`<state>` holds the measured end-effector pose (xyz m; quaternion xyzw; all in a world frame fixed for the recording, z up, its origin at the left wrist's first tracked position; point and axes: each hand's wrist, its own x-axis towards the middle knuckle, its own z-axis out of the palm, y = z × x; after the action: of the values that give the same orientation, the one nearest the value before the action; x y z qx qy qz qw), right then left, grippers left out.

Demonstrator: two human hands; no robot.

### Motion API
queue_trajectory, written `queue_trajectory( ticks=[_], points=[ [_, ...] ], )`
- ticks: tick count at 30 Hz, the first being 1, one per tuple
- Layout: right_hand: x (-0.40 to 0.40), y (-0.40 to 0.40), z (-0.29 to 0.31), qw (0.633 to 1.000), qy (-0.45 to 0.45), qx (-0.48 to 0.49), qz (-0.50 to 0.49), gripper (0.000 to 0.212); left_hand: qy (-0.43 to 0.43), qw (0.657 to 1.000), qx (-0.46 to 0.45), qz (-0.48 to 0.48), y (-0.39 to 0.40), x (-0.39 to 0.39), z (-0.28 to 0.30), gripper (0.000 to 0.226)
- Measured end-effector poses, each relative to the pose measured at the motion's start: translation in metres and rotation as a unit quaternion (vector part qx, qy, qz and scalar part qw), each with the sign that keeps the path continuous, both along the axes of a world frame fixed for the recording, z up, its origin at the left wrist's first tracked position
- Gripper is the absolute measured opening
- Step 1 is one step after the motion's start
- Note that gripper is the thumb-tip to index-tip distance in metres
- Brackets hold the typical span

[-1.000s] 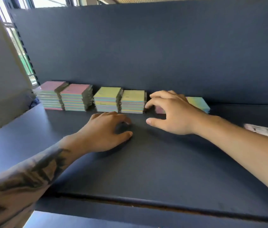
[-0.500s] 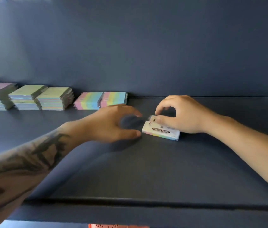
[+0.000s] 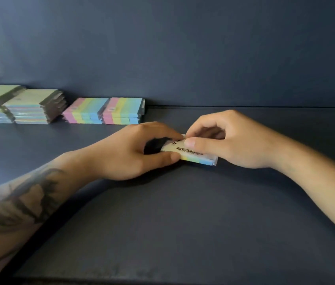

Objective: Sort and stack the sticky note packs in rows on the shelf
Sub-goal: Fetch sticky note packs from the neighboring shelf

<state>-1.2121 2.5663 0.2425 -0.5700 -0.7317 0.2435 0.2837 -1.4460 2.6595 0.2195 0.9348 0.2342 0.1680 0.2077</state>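
Observation:
A wrapped sticky note pack (image 3: 198,158) with a "STICKY" label and pastel stripes lies on the dark shelf (image 3: 172,223) near the middle. My left hand (image 3: 133,151) grips its left end between thumb and fingers. My right hand (image 3: 228,140) pinches the pack from the right, thumb on its top. Along the back wall stand rows of packs: two rainbow-striped stacks (image 3: 105,111) and two taller green-topped stacks (image 3: 18,105) at the far left.
The dark back panel (image 3: 183,48) closes off the shelf behind the rows. The shelf's front edge (image 3: 162,279) runs along the bottom of the view. Bare shelf surface lies right of the rainbow stacks and in front of my hands.
My view shifted right, away from the rows. My right hand took the labelled pack, and my left hand closed in and now grips its left end.

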Motion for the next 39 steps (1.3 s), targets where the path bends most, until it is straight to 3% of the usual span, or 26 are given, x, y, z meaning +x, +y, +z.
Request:
queue_trajectory(
  ticks=[4,9,12,16,19,24,28,31,33,37,39],
  points=[
    [-0.001,-0.006,0.001,1.0,-0.022,-0.001,0.014,0.031,-0.052,0.998,-0.025,0.017,0.001,-0.003,0.004,0.034],
    [-0.008,-0.004,-0.002,0.998,-0.002,0.066,-0.013,0.008,-0.096,0.994,-0.05,0.03,-0.003,-0.007,0.004,0.043],
    [-0.012,-0.003,-0.003,0.994,0.057,0.085,-0.028,0.002,-0.127,0.988,-0.083,0.03,-0.005,-0.007,0.006,0.052],
    [-0.017,-0.004,-0.004,0.985,0.157,0.064,-0.041,0.017,-0.188,0.964,-0.185,0.041,-0.004,-0.005,0.007,0.024],
    [-0.02,-0.004,-0.008,0.984,0.167,0.046,-0.049,0.033,-0.22,0.944,-0.234,0.071,-0.003,-0.004,0.007,0.038],
    [-0.025,-0.004,-0.009,0.986,0.039,0.152,-0.059,0.062,-0.245,0.926,-0.263,0.119,-0.005,-0.002,0.013,0.042],
    [-0.032,-0.006,-0.006,0.962,-0.134,0.231,-0.056,0.067,-0.25,0.908,-0.3,0.148,-0.007,0.0,0.013,0.065],
    [-0.037,-0.003,-0.009,0.941,-0.21,0.261,-0.04,0.061,-0.251,0.9,-0.323,0.153,-0.006,0.002,0.01,0.05],
    [-0.037,-0.002,-0.011,0.932,-0.227,0.279,-0.038,0.057,-0.246,0.903,-0.317,0.152,-0.005,0.003,0.007,0.033],
    [-0.035,-0.004,-0.013,0.948,-0.183,0.258,-0.03,0.053,-0.177,0.953,-0.197,0.144,-0.009,-0.004,0.009,0.047],
    [-0.033,-0.004,-0.015,0.956,-0.166,0.24,-0.031,0.051,-0.15,0.964,-0.148,0.159,-0.009,-0.011,0.013,0.044]
  ],
)
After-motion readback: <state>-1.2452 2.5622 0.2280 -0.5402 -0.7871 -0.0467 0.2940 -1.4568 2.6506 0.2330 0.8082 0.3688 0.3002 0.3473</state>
